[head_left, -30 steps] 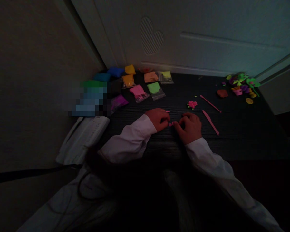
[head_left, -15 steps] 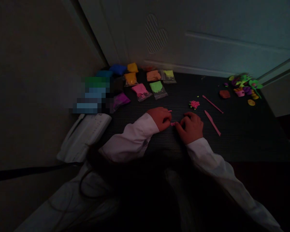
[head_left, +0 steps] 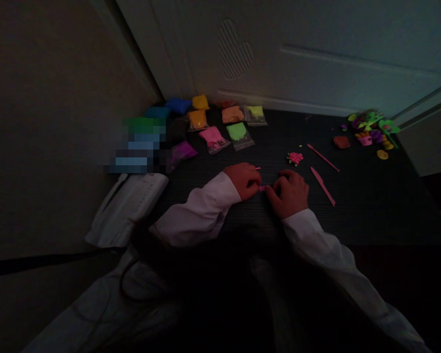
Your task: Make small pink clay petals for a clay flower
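Observation:
The scene is dim. On the dark table (head_left: 371, 206), my left hand (head_left: 244, 180) and my right hand (head_left: 290, 193) meet with curled fingers, pinching a small pink clay piece (head_left: 263, 188) between their tips. A thin pink stick tip (head_left: 257, 168) pokes out past my left hand. A small pink clay flower (head_left: 295, 158) lies just beyond my right hand. Two pink modelling tools (head_left: 322, 179) lie to the right of it.
Several bags of coloured clay (head_left: 213, 138) lie at the back left. Finished colourful clay shapes (head_left: 371, 128) and a brown lump (head_left: 341, 142) sit at the back right. A white telephone (head_left: 128, 206) rests at the table's left edge. A white door stands behind.
My hands stay together on the pink piece with only slight finger motion. The view has shifted a little.

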### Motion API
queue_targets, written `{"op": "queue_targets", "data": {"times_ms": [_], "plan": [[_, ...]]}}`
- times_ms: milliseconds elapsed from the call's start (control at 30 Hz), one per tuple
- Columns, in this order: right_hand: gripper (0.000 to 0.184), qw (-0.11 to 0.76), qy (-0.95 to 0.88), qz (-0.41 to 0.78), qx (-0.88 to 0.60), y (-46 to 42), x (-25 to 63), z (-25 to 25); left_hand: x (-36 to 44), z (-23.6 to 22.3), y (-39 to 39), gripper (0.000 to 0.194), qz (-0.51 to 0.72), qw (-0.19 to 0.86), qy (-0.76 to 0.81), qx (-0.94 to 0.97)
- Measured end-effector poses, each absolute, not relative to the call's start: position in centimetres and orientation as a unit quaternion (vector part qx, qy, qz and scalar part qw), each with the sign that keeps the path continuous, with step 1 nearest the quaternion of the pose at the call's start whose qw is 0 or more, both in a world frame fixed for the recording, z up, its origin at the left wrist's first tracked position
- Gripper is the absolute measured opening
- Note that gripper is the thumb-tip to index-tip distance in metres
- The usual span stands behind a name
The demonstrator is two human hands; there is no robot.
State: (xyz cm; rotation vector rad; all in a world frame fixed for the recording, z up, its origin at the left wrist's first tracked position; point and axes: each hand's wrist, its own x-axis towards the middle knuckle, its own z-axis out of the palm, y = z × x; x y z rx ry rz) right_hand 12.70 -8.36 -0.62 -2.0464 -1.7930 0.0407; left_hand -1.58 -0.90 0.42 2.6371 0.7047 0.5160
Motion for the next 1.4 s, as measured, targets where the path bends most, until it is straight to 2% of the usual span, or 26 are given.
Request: {"op": "queue_targets", "data": {"times_ms": [967, 1267, 1400], "plan": [[0.016, 0.207, -0.647, 0.0, -0.734, -8.4, 12.6, -0.6, -1.6, 0.5, -1.1, 0.024, 0.144, 0.181, 0.218, 0.948], [0.009, 0.283, -0.651, 0.079, -0.7, -8.2, 14.2, -0.6, -1.6, 0.7, -1.2, 0.023, 0.155, 0.196, 0.212, 0.945], [0.014, 0.28, -0.684, 0.1, -0.666, -8.4, 14.6, -0.5, -1.4, 0.4, -0.9, 0.022, 0.175, 0.199, 0.213, 0.94]]}}
